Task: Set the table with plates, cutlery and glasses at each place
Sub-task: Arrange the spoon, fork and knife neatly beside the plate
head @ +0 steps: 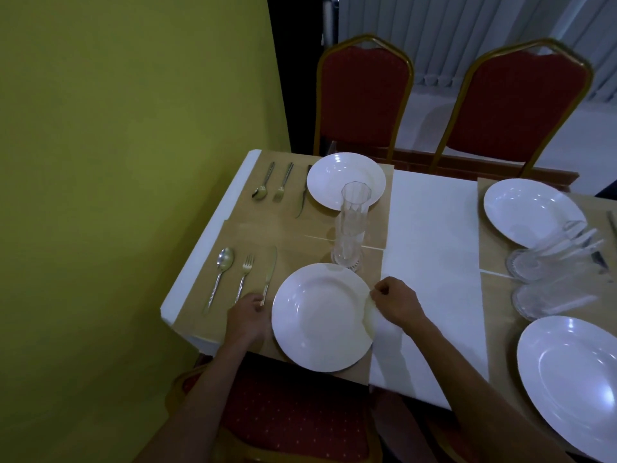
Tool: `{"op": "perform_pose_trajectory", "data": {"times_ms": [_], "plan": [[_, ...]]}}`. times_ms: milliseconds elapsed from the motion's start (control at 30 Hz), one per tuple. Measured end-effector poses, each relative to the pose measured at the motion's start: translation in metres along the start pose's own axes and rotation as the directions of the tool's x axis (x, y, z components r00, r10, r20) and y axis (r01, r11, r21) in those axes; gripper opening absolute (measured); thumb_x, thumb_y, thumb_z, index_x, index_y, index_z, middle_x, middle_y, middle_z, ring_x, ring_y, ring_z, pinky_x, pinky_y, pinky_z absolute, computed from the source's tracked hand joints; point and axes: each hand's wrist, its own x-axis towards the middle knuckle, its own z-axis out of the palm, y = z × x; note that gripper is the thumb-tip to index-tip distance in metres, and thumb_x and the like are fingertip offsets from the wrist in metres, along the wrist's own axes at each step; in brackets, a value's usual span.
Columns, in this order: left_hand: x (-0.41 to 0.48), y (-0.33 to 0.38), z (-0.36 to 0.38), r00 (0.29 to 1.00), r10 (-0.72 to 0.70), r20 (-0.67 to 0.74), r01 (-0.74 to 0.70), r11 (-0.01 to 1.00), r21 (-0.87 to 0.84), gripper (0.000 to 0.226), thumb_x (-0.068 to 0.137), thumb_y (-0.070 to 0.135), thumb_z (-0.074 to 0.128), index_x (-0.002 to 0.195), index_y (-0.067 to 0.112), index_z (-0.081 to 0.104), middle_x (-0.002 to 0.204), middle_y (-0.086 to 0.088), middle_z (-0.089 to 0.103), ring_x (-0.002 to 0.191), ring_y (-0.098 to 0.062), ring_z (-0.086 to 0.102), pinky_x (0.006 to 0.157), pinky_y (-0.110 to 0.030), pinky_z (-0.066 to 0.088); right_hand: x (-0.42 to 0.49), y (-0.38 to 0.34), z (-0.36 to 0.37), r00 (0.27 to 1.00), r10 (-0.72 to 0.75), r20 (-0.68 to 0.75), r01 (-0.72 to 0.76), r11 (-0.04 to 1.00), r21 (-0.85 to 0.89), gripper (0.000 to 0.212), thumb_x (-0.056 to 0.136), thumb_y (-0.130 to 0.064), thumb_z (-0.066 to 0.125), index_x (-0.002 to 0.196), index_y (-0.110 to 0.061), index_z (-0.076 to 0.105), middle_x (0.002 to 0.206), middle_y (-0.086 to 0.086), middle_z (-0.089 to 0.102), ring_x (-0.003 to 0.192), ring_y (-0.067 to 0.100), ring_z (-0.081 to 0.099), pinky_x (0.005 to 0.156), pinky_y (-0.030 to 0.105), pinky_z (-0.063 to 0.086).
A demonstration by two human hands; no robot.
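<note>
Two hands bracket the near plate (322, 317): left hand (245, 317) loosely curled at its left rim, right hand (395, 304) pinched on the right rim (knife (269, 274) just beside), tall glass (350, 228) behind on the worktop (430, 228).

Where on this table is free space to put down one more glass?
The white strip between the left mats and right plates is bare. Crowded: the tall glass between the two left plates, and the lying glasses at right.
</note>
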Motion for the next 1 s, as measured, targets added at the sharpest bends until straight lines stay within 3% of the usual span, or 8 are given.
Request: {"op": "perform_pose_trajectory", "data": {"times_ms": [100,233,400,600,700,800,900,1000], "plan": [[0.009,-0.008,-0.015,1.000,0.014,-0.014,-0.013,1.000,0.026,0.027,0.087,0.016,0.065,0.113,0.013,0.071,0.112,-0.006,0.073,0.103,-0.022,0.066,0.085,-0.024,0.043,-0.008,-0.011,0.003,0.996,-0.064,-0.068,0.064,0.998,-0.011,0.012,0.095,-0.019,0.057,0.099,-0.012,0.065,0.096,0.002,0.067,0.083,0.016,0.058,0.070,0.026,0.041],[0.018,-0.016,-0.033,1.000,0.014,-0.013,-0.013,0.999,0.037,0.023,0.087,0.013,0.062,0.106,0.016,0.073,0.109,-0.001,0.071,0.101,-0.017,0.062,0.083,-0.022,0.038,-0.017,-0.037,0.020,0.986,-0.163,-0.018,0.163,0.987,-0.010,0.016,0.096,-0.024,0.056,0.100,-0.015,0.069,0.097,-0.002,0.068,0.089,0.016,0.062,0.077,0.026,0.045],[0.039,-0.028,-0.052,0.998,0.059,-0.010,-0.058,0.997,0.040,0.014,0.088,0.017,0.064,0.095,0.020,0.075,0.099,-0.002,0.074,0.097,-0.020,0.068,0.081,-0.024,0.045,-0.020,-0.079,0.047,0.974,-0.227,0.001,0.227,0.973,0.037,0.016,0.098,-0.023,0.056,0.100,-0.016,0.071,0.090,-0.008,0.064,0.085,0.011,0.060,0.081,0.022,0.042],[0.080,-0.039,-0.081,0.994,0.112,0.009,-0.112,0.988,0.107,0.016,0.090,0.017,0.062,0.099,0.019,0.075,0.101,0.002,0.072,0.099,-0.017,0.064,0.083,-0.022,0.040,-0.015,-0.122,0.079,0.976,-0.215,-0.020,0.216,0.976,0.040,0.016,0.097,-0.022,0.054,0.091,-0.019,0.069,0.081,-0.011,0.065,0.075,0.007,0.059,0.063,0.015,0.038],[0.111,-0.049,-0.097,0.991,0.133,0.033,-0.136,0.984,0.113,0.015,0.091,0.020,0.064,0.101,0.018,0.076,0.103,0.000,0.074,0.101,-0.021,0.068,0.086,-0.025,0.046,-0.013,-0.149,0.096,0.977,-0.213,-0.015,0.214,0.976,0.035,0.014,0.096,-0.021,0.056,0.092,-0.018,0.069,0.077,-0.012,0.063,0.067,0.000,0.055,0.058,0.008,0.034],[0.134,-0.056,-0.108,0.981,0.181,0.071,-0.186,0.980,0.075,0.011,0.090,0.018,0.065,0.093,0.018,0.075,0.096,-0.001,0.075,0.093,-0.019,0.068,0.080,-0.027,0.050,-0.008,-0.177,0.115,0.982,-0.187,-0.007,0.187,0.982,0.026,0.014,0.095,-0.018,0.057,0.091,-0.015,0.070,0.080,-0.004,0.069,0.068,0.005,0.060,0.060,0.013,0.041],[0.148,-0.058,-0.114,0.968,0.217,0.125,-0.225,0.973,0.048,0.008,0.088,0.017,0.068,0.083,0.023,0.069,0.088,0.003,0.070,0.084,-0.013,0.063,0.072,-0.022,0.042,0.002,-0.200,0.135,0.987,-0.158,0.000,0.158,0.987,0.019,0.016,0.094,-0.019,0.057,0.093,-0.013,0.072,0.084,0.002,0.073,0.073,0.015,0.067,0.072,0.027,0.055],[0.155,-0.061,-0.116,0.954,0.222,0.199,-0.237,0.970,0.054,0.008,0.085,0.019,0.072,0.083,0.024,0.067,0.083,0.010,0.065,0.082,-0.009,0.061,0.064,-0.016,0.038,0.008,-0.217,0.161,0.995,-0.092,0.049,0.095,0.994,-0.054,0.020,0.093,-0.024,0.058,0.093,-0.010,0.073,0.088,0.007,0.073,0.080,0.022,0.070,0.078,0.036,0.059]]}}
